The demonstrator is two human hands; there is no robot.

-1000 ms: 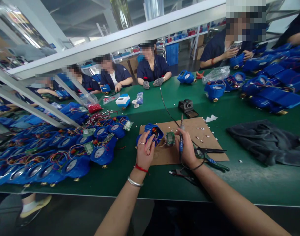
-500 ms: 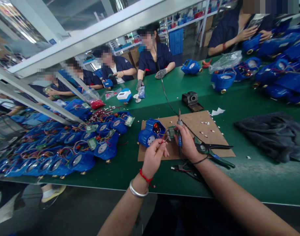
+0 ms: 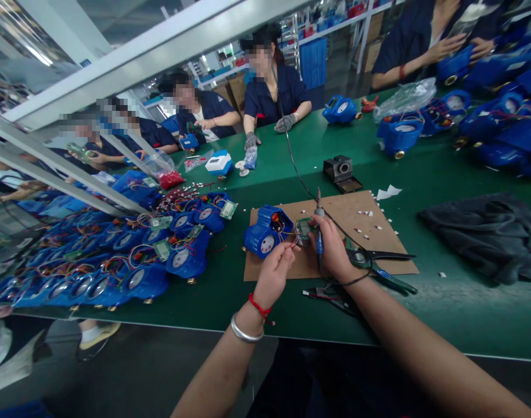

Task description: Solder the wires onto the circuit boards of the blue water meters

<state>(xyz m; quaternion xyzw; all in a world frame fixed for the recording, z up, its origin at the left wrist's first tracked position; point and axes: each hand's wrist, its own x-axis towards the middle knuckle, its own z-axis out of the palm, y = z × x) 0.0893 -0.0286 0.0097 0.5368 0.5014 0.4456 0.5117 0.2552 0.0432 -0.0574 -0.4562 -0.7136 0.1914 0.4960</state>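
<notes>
My right hand (image 3: pixel 332 247) is closed around a soldering iron (image 3: pixel 320 229), its tip pointing up and away from me. The fingers of that hand also lie against a small green circuit board (image 3: pixel 304 228). My left hand (image 3: pixel 274 268) pinches thin wires (image 3: pixel 295 244) beside the board. These wires run toward an open blue water meter (image 3: pixel 265 232) with a round dial, lying on a brown cardboard sheet (image 3: pixel 343 206). The iron's black cable loops over my right wrist. Exactly where the wire ends meet the board is too small to make out.
Scissors (image 3: pixel 378 255) and green-handled pliers (image 3: pixel 393 281) lie right of my hand, and cutters (image 3: pixel 330 299) in front. A black iron stand (image 3: pixel 341 173) sits behind the cardboard. Rows of blue meters (image 3: pixel 134 278) fill the left. A dark cloth (image 3: pixel 487 235) lies right. Co-workers sit opposite.
My left hand has turned slightly, its fingers now drawn closer together on the wires. My right hand keeps hold of the soldering iron. The whole view has shifted a little.
</notes>
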